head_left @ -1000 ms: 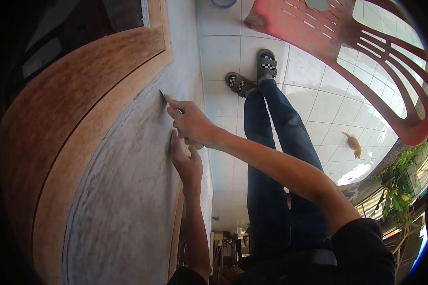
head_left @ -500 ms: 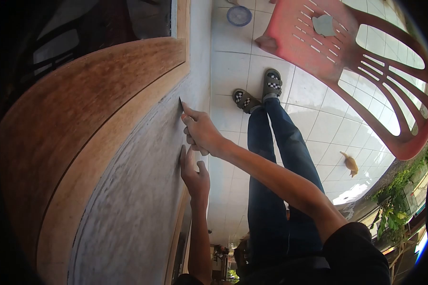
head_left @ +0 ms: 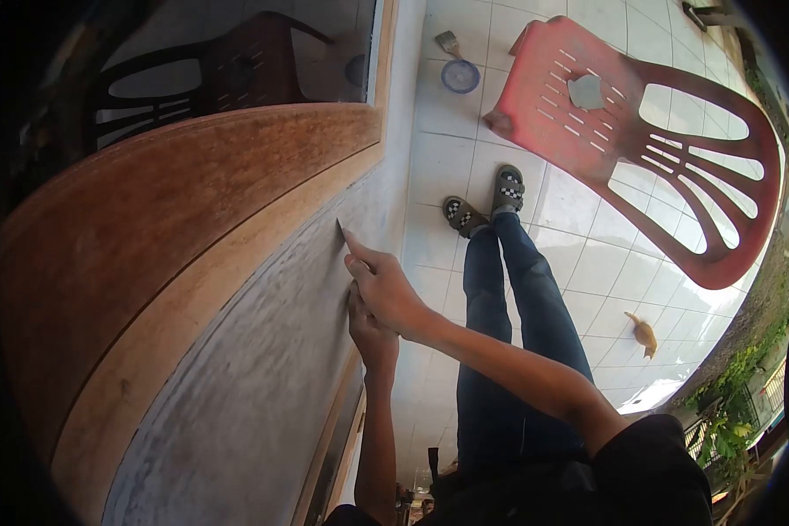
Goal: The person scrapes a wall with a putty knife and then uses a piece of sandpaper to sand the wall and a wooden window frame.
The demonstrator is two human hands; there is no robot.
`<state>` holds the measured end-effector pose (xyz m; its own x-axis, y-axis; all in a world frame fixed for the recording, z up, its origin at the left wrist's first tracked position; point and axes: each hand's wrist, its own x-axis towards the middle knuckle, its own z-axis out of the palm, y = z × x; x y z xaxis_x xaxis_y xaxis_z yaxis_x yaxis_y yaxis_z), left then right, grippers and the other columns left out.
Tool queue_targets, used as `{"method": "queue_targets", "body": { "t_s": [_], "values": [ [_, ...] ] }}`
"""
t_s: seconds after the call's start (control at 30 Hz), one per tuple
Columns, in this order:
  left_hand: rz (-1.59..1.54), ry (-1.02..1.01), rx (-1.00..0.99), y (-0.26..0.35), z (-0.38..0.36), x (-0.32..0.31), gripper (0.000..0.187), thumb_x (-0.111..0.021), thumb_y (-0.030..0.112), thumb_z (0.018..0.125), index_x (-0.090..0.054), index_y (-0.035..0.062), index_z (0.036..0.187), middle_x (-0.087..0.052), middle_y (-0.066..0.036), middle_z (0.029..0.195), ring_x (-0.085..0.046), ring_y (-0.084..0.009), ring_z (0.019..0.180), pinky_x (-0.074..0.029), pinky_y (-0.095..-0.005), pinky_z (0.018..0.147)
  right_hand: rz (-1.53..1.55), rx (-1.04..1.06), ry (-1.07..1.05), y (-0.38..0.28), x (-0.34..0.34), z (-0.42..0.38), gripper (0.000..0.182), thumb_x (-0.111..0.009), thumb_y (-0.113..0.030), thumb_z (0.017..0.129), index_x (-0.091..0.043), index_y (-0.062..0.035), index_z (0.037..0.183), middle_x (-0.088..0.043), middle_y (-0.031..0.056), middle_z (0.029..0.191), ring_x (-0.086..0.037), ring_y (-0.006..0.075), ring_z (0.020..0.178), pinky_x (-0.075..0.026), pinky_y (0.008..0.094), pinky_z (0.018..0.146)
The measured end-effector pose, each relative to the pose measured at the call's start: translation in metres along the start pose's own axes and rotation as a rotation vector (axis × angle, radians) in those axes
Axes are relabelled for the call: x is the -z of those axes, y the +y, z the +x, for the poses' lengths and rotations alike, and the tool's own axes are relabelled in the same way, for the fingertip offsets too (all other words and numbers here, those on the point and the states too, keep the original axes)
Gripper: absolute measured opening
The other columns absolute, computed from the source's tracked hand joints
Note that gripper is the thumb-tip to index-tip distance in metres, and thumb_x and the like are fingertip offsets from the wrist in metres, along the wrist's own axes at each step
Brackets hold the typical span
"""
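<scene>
My right hand (head_left: 390,285) is closed round a thin-bladed scraper (head_left: 340,230), whose dark blade is seen nearly edge-on and whose handle is hidden in the grip. The blade's tip meets the grey, smeared wall (head_left: 237,377) just below the wooden frame. Directly under my right hand, my left hand (head_left: 373,340) is raised close to the wall, touching or overlapping the right. Most of its fingers are hidden, so whether they hold anything does not show.
Wooden trim (head_left: 202,254) borders a dark glass pane (head_left: 237,61). A red plastic chair (head_left: 579,131) bears a pale grey flat piece (head_left: 586,92). On the tiles lie a brush (head_left: 448,44), a round blue-rimmed lid (head_left: 460,76) and an orange cat (head_left: 643,335).
My left hand has moved up against my right hand; earlier they were apart with the left fingers extended. The camera's view has shifted, bringing the brush fully into sight.
</scene>
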<state>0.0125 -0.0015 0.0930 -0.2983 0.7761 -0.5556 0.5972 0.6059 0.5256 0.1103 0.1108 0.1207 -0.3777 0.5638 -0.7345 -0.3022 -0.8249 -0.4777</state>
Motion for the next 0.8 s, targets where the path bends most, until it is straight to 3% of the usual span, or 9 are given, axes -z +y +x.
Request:
{"method": "queue_targets", "body": {
  "t_s": [0.07, 0.13, 0.3, 0.37, 0.43, 0.57, 0.67, 0.8],
  "values": [
    [0.116, 0.053, -0.085, 0.013, -0.008, 0.01, 0.047, -0.056, 0.008, 0.089, -0.043, 0.0002, 0.133, -0.046, -0.02, 0.136, -0.044, -0.0344, 0.126, -0.038, -0.0433, 0.103, 0.024, -0.045, 0.016, 0.001, 0.01, 0.018, 0.049, -0.038, -0.013, 0.098, -0.031, -0.0045, 0.145, -0.047, 0.0006, 0.07, -0.04, 0.0075, 0.053, -0.041, 0.0251, 0.051],
    [0.229, 0.111, -0.173, 0.03, -0.016, 0.018, 0.047, -0.056, 0.011, 0.089, -0.044, -0.0005, 0.133, -0.046, -0.021, 0.135, -0.045, -0.0348, 0.126, -0.038, -0.0433, 0.102, 0.178, -0.185, 0.001, -0.015, 0.012, 0.023, 0.049, -0.039, -0.022, 0.101, -0.028, -0.0134, 0.148, -0.035, -0.0043, 0.061, -0.033, 0.0063, 0.047, -0.032, 0.0239, 0.038],
    [-0.012, 0.145, -0.156, 0.06, -0.036, 0.045, 0.045, -0.052, 0.0, 0.083, -0.048, -0.0026, 0.128, -0.044, -0.025, 0.137, -0.042, -0.0404, 0.127, -0.036, -0.0467, 0.104, 0.081, -0.032, -0.12, -0.039, -0.027, -0.044, 0.05, -0.038, -0.023, 0.101, -0.026, -0.0147, 0.149, -0.036, -0.0046, 0.064, -0.033, 0.0061, 0.049, -0.03, 0.0214, 0.04],
    [-0.024, 0.179, -0.197, 0.071, -0.049, 0.06, 0.045, -0.05, -0.002, 0.082, -0.049, -0.0023, 0.127, -0.043, -0.025, 0.137, -0.041, -0.0404, 0.128, -0.036, -0.0469, 0.104, 0.127, -0.054, -0.017, -0.041, -0.027, -0.035, 0.049, -0.037, -0.019, 0.101, -0.028, -0.0076, 0.147, -0.039, -0.0024, 0.06, -0.036, 0.0092, 0.042, -0.035, 0.0273, 0.036],
    [0.114, 0.233, -0.286, 0.082, -0.06, 0.07, 0.041, -0.052, -0.003, 0.083, -0.053, -0.002, 0.124, -0.047, -0.022, 0.135, -0.045, -0.0347, 0.127, -0.035, -0.0438, 0.105, 0.131, -0.115, -0.049, -0.037, -0.014, -0.021, 0.049, -0.038, -0.02, 0.101, -0.028, -0.0108, 0.148, -0.04, -0.0021, 0.06, -0.037, 0.0095, 0.043, -0.034, 0.0261, 0.036],
    [0.034, 0.246, -0.273, 0.101, -0.084, 0.091, 0.047, -0.05, -0.009, 0.077, -0.055, -0.0003, 0.124, -0.045, -0.022, 0.138, -0.04, -0.0362, 0.131, -0.032, -0.0459, 0.107, 0.067, -0.047, -0.133, -0.062, -0.049, -0.084, 0.051, -0.037, -0.022, 0.101, -0.024, -0.0147, 0.149, -0.033, -0.0038, 0.059, -0.034, 0.0073, 0.043, -0.028, 0.0262, 0.032],
    [0.046, 0.279, -0.315, 0.114, -0.096, 0.105, 0.047, -0.049, -0.009, 0.077, -0.055, -0.0004, 0.123, -0.045, -0.022, 0.138, -0.04, -0.0358, 0.131, -0.033, -0.0462, 0.107, 0.085, -0.091, -0.088, -0.065, -0.051, -0.083, 0.049, -0.038, -0.023, 0.102, -0.026, -0.0224, 0.149, -0.03, -0.0065, 0.061, -0.028, 0.0056, 0.046, -0.026, 0.0222, 0.037],
    [0.019, 0.309, -0.389, 0.133, -0.107, 0.127, 0.047, -0.049, -0.007, 0.077, -0.055, -0.0004, 0.123, -0.045, -0.022, 0.138, -0.041, -0.0356, 0.13, -0.033, -0.0463, 0.107, 0.054, -0.051, -0.106, -0.077, -0.064, -0.102, 0.049, -0.038, -0.024, 0.102, -0.025, -0.0229, 0.149, -0.03, -0.0067, 0.06, -0.028, 0.0054, 0.046, -0.026, 0.0222, 0.038]
  ]
}}
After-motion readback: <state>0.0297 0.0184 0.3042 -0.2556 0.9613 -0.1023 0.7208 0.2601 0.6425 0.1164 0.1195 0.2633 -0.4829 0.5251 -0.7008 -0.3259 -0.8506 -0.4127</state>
